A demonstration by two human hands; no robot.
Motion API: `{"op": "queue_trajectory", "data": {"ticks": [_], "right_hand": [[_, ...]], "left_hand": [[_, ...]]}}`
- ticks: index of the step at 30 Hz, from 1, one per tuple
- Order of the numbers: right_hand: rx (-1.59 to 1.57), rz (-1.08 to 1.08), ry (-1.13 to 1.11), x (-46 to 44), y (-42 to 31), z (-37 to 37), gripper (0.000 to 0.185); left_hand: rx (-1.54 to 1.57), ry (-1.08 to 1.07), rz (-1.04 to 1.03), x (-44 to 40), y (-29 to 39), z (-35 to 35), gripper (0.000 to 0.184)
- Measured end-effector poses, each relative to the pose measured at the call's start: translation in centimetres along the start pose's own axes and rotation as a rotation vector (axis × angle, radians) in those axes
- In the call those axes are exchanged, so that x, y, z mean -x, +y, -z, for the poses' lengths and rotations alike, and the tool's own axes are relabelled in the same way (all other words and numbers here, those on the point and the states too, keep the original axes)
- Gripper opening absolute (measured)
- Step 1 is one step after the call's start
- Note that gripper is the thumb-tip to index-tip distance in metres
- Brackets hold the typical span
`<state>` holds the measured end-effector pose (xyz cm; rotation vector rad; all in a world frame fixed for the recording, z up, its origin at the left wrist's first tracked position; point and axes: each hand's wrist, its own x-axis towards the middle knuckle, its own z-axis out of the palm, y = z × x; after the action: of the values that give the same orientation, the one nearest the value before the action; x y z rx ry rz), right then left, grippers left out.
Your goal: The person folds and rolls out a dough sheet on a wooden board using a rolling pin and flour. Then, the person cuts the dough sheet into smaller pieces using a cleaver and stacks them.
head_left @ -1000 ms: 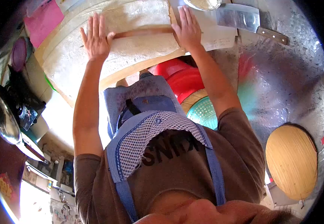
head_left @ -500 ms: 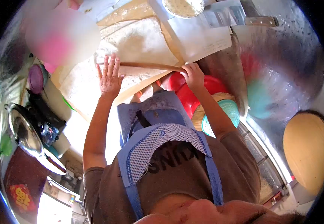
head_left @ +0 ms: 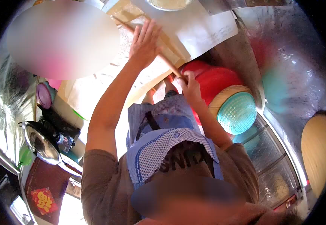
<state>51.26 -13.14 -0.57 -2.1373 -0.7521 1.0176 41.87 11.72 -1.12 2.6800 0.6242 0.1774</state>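
My right hand [head_left: 191, 88] is closed around the near end of a long, thin wooden rolling pin [head_left: 169, 64]. My left hand [head_left: 145, 43] rests on the pin's middle, fingers stretched out and close together. Slanting up to the left, the pin reaches past my left hand. Below it lies a pale, floury sheet [head_left: 125, 48] that looks like dough, on a tan board [head_left: 176, 47]. Glare and a blurred patch hide much of the sheet's left side.
White paper [head_left: 211, 32] and a floury bowl [head_left: 170, 3] are at the top. A red tub [head_left: 217, 80] and a turquoise basket [head_left: 238, 112] stand beside my right arm. On the left are a metal pan lid [head_left: 41, 142] and a purple lid [head_left: 43, 95].
The rolling pin has swung from nearly level to a steep slant. My left hand has moved up and right along with it; my right hand has shifted slightly down and still grips the end.
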Motion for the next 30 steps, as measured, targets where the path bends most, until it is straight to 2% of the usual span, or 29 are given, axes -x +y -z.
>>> {"op": "queue_trajectory", "data": {"ticks": [2,5,7,10,12,14,16,17,19,20,22,23,25,27,30], "right_hand": [[0.045,0.029,0.037,-0.8,0.5,0.5,0.039],[0.097,0.05,0.074,-1.2,0.9,0.9,0.039],[0.239,0.121,0.128,-1.6,0.9,1.2,0.039],[0.169,0.111,0.056,-1.2,0.3,0.5,0.037],[0.039,0.123,-0.034,-1.2,0.3,-0.6,0.038],[0.092,0.099,-0.008,-2.1,0.7,-0.7,0.038],[0.136,0.073,0.037,-3.0,0.4,0.1,0.037],[0.137,0.071,0.047,-3.7,0.1,0.8,0.037],[0.273,0.053,0.033,-4.0,-0.1,1.7,0.037],[0.337,0.068,0.029,-4.0,-0.2,1.8,0.039],[0.281,0.089,0.0,-3.2,-0.1,1.0,0.039],[0.221,0.095,-0.035,-2.5,0.4,0.2,0.04],[0.167,0.136,-0.048,-1.9,1.1,-0.7,0.042],[0.207,0.09,-0.006,-1.9,1.4,-0.7,0.041],[0.295,0.11,0.028,-3.8,1.1,1.6,0.037]], "left_hand": [[-0.142,0.07,-0.025,-2.7,0.8,-0.6,0.074],[-0.236,0.052,-0.044,-4.4,1.9,-0.1,0.072],[-0.239,0.093,-0.051,-4.8,1.9,0.1,0.072],[-0.393,-0.031,-0.062,-4.0,1.4,1.2,0.072],[-0.29,-0.01,-0.118,-2.8,-0.2,1.2,0.071],[-0.254,0.004,-0.153,-3.2,-0.4,0.3,0.069],[-0.479,-0.155,-0.042,-6.0,2.0,1.4,0.064],[-0.477,-0.15,-0.051,-6.8,2.0,1.4,0.064],[-0.146,0.027,-0.111,-7.4,2.1,1.0,0.076],[-0.147,0.03,-0.109,-6.7,2.1,1.0,0.076],[-0.501,-0.129,0.003,-4.4,1.5,0.7,0.064],[-0.503,-0.138,-0.003,-3.0,0.7,0.2,0.064],[-0.103,0.105,-0.107,-0.9,-0.2,-0.3,0.063],[-0.081,0.102,-0.134,-1.8,-0.2,-1.2,0.063],[-0.343,-0.019,-0.113,-6.3,2.8,0.2,0.065]]}}
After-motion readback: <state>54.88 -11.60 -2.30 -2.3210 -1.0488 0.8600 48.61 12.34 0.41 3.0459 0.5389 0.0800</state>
